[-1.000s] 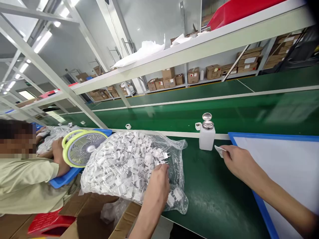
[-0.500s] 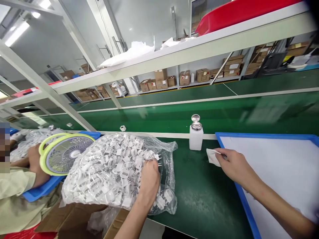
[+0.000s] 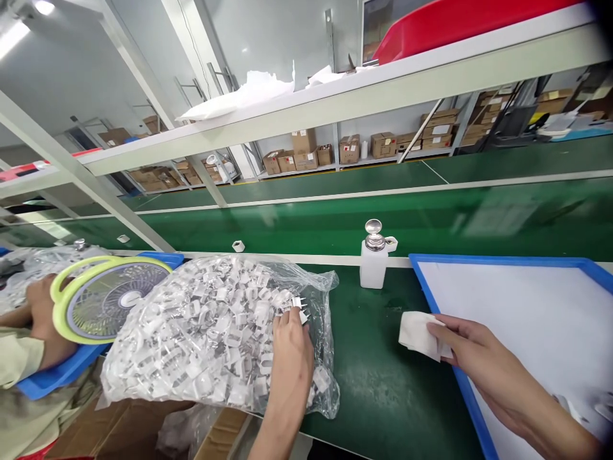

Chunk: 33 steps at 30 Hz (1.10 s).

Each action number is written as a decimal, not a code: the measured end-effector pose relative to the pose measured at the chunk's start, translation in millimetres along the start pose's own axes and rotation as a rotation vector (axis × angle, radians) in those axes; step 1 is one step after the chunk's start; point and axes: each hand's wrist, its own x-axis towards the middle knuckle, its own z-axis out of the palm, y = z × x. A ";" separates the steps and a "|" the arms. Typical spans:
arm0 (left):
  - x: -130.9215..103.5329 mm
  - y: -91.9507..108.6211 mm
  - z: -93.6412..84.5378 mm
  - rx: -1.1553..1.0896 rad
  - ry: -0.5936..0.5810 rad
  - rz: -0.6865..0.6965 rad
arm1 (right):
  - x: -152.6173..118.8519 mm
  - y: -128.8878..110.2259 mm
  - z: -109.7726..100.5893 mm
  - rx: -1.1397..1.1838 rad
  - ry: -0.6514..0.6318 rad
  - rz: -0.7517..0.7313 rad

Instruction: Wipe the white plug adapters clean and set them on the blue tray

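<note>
White cloth (image 3: 417, 332), pinched in the grip of the right hand (image 3: 472, 347), has shifted from the bottle (image 3: 373, 267) toward the counter's (image 3: 383, 399) near edge, seemingly ready; left hand (image 3: 293, 348) touches bagged plugs (image 3: 225, 332) at that edge, its grip unclear.

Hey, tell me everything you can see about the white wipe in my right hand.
The wipe is plain white, thin and soft-looking; whether it is cloth or paper, I can't tell. It looks folded into a small, roughly square pad, with layers showing near your grip. Your right hand pinches its right end, thumb on the near face. It shows against the green table, nearer you than the bottle. Nothing but the hand clearly touches it.
</note>
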 end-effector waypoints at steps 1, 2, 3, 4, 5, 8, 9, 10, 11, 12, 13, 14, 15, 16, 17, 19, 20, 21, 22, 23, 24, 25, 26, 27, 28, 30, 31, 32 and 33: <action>-0.3 -5.0 3.0 0.006 0.010 0.003 | -5.9 -0.1 -1.5 0.019 -0.008 0.013; -0.8 -9.5 5.9 0.011 0.016 0.011 | -12.0 0.1 -2.7 0.041 -0.017 0.026; -1.4 -13.3 8.9 0.015 0.017 0.022 | -17.9 0.8 -3.7 0.066 -0.025 0.044; -1.9 -16.0 11.7 0.019 0.016 0.031 | -23.4 2.2 -4.3 0.095 -0.029 0.064; -2.2 -17.7 14.4 0.023 0.014 0.037 | -28.2 4.4 -4.3 0.129 -0.033 0.085; 0.0 -18.6 19.8 0.033 0.006 0.036 | -38.4 15.2 -1.7 0.237 -0.058 0.161; 1.9 -18.2 20.3 0.032 0.002 0.032 | -40.5 19.3 -0.1 0.276 -0.061 0.188; 4.2 -17.7 20.0 0.028 -0.003 0.026 | -42.5 23.1 1.6 0.310 -0.059 0.214; 6.5 -17.1 18.9 0.019 -0.009 0.018 | -44.4 26.2 3.4 0.333 -0.051 0.233; 8.6 -16.4 17.1 0.007 -0.015 0.011 | -46.5 28.4 5.2 0.346 -0.044 0.241; 10.0 -15.1 14.8 -0.010 -0.021 0.004 | -48.8 29.6 6.8 0.348 -0.040 0.239; 10.3 -12.9 12.3 -0.029 -0.027 -0.001 | -51.4 30.0 8.2 0.344 -0.043 0.230; 9.1 -9.5 10.0 -0.051 -0.034 -0.003 | -54.1 29.8 9.4 0.341 -0.049 0.221; 6.0 -4.5 8.2 -0.075 -0.044 -0.001 | -56.7 29.4 10.4 0.345 -0.052 0.213; 0.8 2.3 7.4 -0.098 -0.057 0.004 | -59.1 29.1 11.3 0.361 -0.050 0.213; -15.7 21.1 9.9 -0.141 -0.086 0.028 | -62.6 30.0 12.5 0.429 -0.050 0.242; -26.3 32.2 13.7 -0.174 -0.079 0.057 | -63.5 31.5 12.9 0.474 -0.059 0.261; -37.7 43.5 19.2 -0.214 -0.056 0.100 | -63.9 33.7 13.2 0.516 -0.072 0.276; -49.1 54.3 26.2 -0.276 0.006 0.165 | -63.8 36.5 13.3 0.547 -0.087 0.283; -59.8 63.7 34.0 -0.329 0.068 0.234 | -63.2 39.6 13.1 0.560 -0.104 0.278; -69.1 71.2 42.0 -0.366 0.115 0.293 | -62.4 42.9 12.8 0.550 -0.109 0.265; -76.7 76.3 49.3 -0.391 0.144 0.333 | -61.5 46.0 12.3 0.515 -0.098 0.244; -82.2 79.0 55.2 -0.406 0.138 0.348 | -60.6 48.8 11.5 0.460 -0.073 0.219; -85.5 79.4 58.9 -0.423 0.105 0.337 | -59.8 51.3 10.6 0.393 -0.035 0.191; -87.0 77.8 60.3 -0.450 0.047 0.303 | -59.1 53.3 9.3 0.322 0.005 0.163; -85.2 70.5 56.0 -0.531 -0.133 0.182 | -57.8 56.5 6.4 0.178 0.066 0.100; -82.6 65.9 51.4 -0.571 -0.240 0.108 | -57.2 58.2 4.9 0.101 0.082 0.064; -79.4 61.6 46.0 -0.604 -0.338 0.038 | -56.4 60.3 3.6 0.013 0.099 0.027; -75.9 57.9 40.7 -0.629 -0.417 -0.020 | -55.5 62.8 2.7 -0.089 0.114 -0.014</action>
